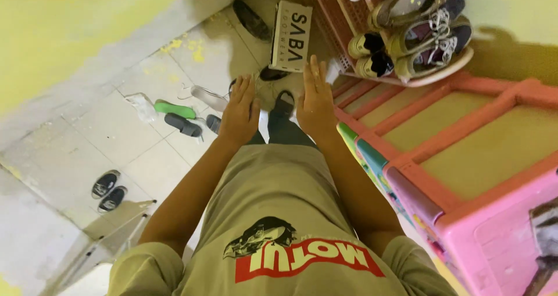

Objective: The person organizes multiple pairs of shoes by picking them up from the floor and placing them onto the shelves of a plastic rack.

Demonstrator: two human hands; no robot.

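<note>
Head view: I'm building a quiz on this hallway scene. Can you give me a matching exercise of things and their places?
Things:
1. shoe box
2. pair of dark slip-on shoes
3. green insole
4. pile of sneakers

Places:
A. on the pink rack's top shelf
B. on the floor tiles, far left
C. just beyond the fingertips
D. beside a single dark shoe

Pairs: 1-C, 2-B, 3-D, 4-A

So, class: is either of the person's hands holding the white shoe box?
No: the left hand and right hand are open and empty, below the white shoe box on the floor.
</note>
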